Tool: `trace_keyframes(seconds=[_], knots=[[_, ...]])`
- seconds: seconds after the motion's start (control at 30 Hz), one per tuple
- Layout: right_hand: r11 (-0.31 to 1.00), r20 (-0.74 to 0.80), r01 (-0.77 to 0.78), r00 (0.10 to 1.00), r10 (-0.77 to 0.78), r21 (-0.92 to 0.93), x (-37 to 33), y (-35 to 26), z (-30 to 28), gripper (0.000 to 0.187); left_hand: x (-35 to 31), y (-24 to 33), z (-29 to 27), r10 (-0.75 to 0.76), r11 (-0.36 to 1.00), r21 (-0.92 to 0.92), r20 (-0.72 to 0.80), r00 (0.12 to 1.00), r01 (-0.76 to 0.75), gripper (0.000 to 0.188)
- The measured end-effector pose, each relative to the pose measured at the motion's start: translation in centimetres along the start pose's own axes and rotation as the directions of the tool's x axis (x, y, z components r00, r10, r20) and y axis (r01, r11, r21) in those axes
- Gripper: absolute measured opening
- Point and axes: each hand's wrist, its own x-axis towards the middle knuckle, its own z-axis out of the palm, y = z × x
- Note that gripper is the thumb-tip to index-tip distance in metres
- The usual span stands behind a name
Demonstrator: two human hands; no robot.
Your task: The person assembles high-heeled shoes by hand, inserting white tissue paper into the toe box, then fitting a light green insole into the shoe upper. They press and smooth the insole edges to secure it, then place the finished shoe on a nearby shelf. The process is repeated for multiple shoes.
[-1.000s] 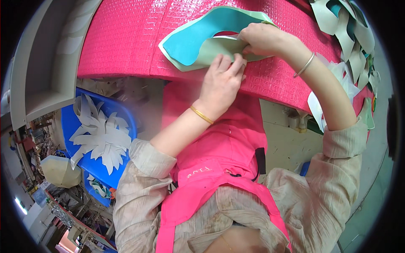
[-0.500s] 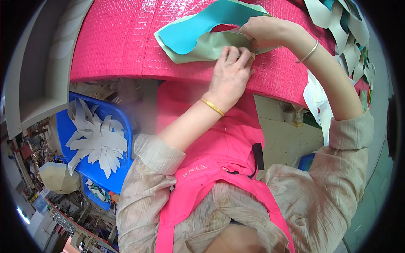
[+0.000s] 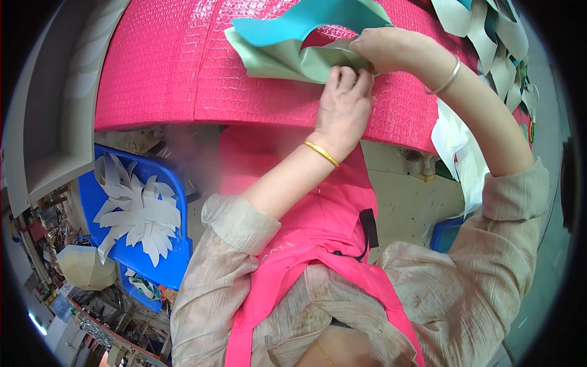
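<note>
Green sheet has buckled, left hand and right hand gripping it, fingers curled.

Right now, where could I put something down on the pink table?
The pink table is bare between the grey tray and the teal-and-green piece; less so between your left hand and white sheets. Cut pieces crowd the far right.

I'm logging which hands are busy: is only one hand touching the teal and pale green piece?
No, the left hand and the right hand both touch the teal and pale green piece.
</note>
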Motion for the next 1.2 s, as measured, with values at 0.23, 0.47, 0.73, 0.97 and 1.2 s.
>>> trace_keyframes(seconds=[0.23,0.47,0.73,0.97,1.2], knots=[[0.938,0.022,-0.22,0.975,0.222,0.267,-0.5,-0.3,-1.7,0.031,1.3,1.2,0.6,-0.093,0.994,0.067,0.05,0.994,0.09,0.038],[0.983,-0.227,-0.157,0.965,0.131,-0.1,-6.9,2.5,1.7,0.035,5.2,-1.6,-0.2,0.471,0.861,0.178,0.077,0.879,-0.477,0.009],[0.947,-0.506,0.178,0.81,-0.296,-0.267,-8.6,2.8,2.1,0.029,4.9,-2.3,-2.9,0.598,0.743,0.205,0.227,0.769,-0.638,0.008],[0.981,-0.666,-0.011,0.735,-0.124,-0.195,-8.5,5.3,4.9,0.046,5.1,-2.1,-2.6,0.623,0.704,0.267,0.213,0.753,-0.658,0.007],[0.98,-0.602,0.192,0.788,-0.128,0.044,-9.2,4.5,3.3,0.04,5.6,-2.7,-2.9,0.635,0.718,0.186,0.217,0.741,-0.67,0.006]])
